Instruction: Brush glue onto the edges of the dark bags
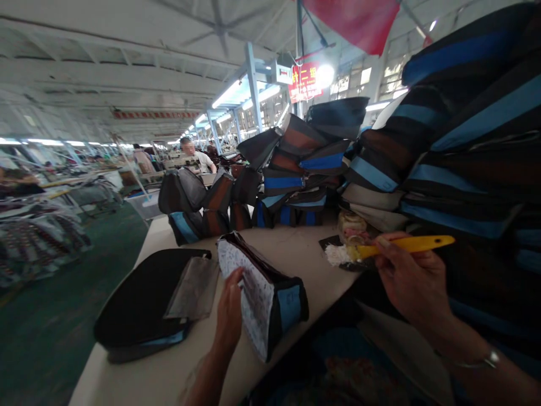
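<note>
My left hand (230,310) grips the edge of a black and blue bag (270,296) with a white patterned lining, standing open on the white table (304,242). My right hand (412,282) is closed round a yellow-handled brush (406,245), whose tip reaches a small glue pot (351,226) and a white blob on a dark tray. A silver bracelet sits on my right wrist.
A flat black bag (143,304) with a grey flap lies left of the open bag. Tall stacks of black, blue and brown bags (443,152) fill the back and right. A person in white (198,160) works farther back. Green floor lies to the left.
</note>
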Demonstrator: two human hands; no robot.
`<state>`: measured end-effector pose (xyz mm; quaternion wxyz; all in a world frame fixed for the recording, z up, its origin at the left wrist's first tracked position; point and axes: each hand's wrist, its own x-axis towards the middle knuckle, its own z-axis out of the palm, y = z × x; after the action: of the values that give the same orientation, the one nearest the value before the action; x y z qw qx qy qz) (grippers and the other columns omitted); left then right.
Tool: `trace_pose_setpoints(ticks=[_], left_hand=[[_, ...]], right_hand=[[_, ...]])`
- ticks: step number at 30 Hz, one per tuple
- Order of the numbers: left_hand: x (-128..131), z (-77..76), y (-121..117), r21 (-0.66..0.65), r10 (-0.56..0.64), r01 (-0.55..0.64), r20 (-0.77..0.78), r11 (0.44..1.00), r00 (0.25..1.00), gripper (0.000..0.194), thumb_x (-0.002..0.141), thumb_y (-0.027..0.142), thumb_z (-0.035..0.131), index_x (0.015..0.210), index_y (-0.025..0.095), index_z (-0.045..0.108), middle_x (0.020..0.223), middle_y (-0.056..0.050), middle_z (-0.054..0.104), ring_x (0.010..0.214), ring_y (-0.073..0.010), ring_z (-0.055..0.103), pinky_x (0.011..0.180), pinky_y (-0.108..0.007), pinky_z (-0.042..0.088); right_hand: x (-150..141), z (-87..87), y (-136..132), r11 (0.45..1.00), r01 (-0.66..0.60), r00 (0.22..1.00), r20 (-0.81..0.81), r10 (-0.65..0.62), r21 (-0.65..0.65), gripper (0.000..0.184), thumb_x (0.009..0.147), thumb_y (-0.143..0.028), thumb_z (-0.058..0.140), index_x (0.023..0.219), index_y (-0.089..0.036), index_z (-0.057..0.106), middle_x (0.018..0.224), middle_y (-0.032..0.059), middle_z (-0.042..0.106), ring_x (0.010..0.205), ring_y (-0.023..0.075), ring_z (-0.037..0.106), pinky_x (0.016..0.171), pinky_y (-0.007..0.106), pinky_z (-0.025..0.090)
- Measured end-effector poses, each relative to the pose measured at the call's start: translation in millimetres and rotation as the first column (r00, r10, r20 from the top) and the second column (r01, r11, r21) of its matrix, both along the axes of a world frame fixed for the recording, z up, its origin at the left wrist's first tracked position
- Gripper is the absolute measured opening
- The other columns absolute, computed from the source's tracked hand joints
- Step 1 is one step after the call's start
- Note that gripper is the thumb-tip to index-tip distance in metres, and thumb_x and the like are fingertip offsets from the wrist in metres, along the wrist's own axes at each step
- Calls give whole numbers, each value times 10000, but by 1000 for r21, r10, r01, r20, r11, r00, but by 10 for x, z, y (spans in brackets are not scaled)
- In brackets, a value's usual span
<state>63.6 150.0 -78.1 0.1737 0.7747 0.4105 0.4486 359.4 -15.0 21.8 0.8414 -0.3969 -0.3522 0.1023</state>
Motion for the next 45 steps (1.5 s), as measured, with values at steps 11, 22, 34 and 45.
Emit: trace_pose_setpoints(ticks=[11, 22, 34, 45], left_hand=[[571, 27, -750, 24, -74, 75, -15, 997, 997, 246, 949, 324, 546, 1093, 179, 683, 873, -44, 602, 799, -180, 631, 745, -281, 531], [427, 322, -834, -152, -180, 190, 76, 970, 981, 248, 948, 338, 538, 763, 190, 609, 784, 2, 554, 743, -150, 586, 694, -246, 452], [421, 354, -863, -217, -166, 193, 134, 957, 977, 254, 940, 377, 564, 772, 198, 628, 775, 12, 546, 740, -156, 562, 696, -244, 440], [484, 404, -898, -20, -190, 189, -13, 982, 982, 246, 983, 313, 525, 804, 185, 633, 764, 3, 561, 700, -137, 602, 644, -216, 489]], right_hand=[[-625, -187, 192, 973, -178, 955, 213, 207, -147, 148, 931, -302, 649, 814, -211, 640, 613, -38, 502, 560, 106, 498, 522, 225, 408], [-414, 47, 273, 990, 95, 622, 782, 23, -105, 98, 934, -191, 592, 843, -204, 626, 752, 18, 647, 704, 163, 606, 690, 312, 471], [-338, 12, 163, 998, 33, 598, 801, 18, -47, 72, 951, -157, 565, 925, -219, 592, 813, 18, 644, 745, 163, 636, 699, 319, 505], [-336, -66, 162, 992, 71, 635, 772, 35, -103, 90, 968, -229, 556, 891, -218, 602, 785, 18, 657, 730, 164, 656, 655, 295, 515]])
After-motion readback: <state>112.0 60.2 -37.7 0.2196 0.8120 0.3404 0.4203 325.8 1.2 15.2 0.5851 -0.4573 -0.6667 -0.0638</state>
